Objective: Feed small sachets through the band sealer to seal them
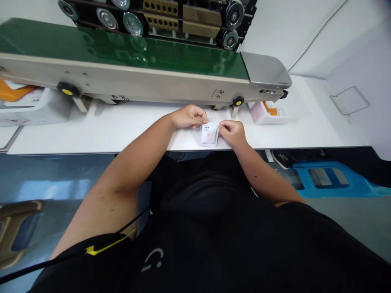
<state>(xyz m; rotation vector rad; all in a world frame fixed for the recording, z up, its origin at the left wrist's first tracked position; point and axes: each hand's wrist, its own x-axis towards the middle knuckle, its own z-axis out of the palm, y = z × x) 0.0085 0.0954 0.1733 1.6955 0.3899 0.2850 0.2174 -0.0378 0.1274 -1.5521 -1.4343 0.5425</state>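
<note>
A small white sachet [209,135] with black and pale red print is held upright near the front edge of the white table. My left hand [190,116] pinches it at the upper left corner, thumb against curled fingers. On the other side, my right hand [233,132] grips the upper right corner between thumb and forefinger. The sachet's printed face is towards me; its back is hidden. Both hands are just above the white table [140,130], in front of the conveyor.
Behind my hands runs a conveyor with a green belt [189,61], beneath a sealing machine with metal wheels [133,24]. A white bin [51,108] with orange and white packets stands left, a smaller white box [259,114] right. A blue plastic stool [330,179] is below the table, right.
</note>
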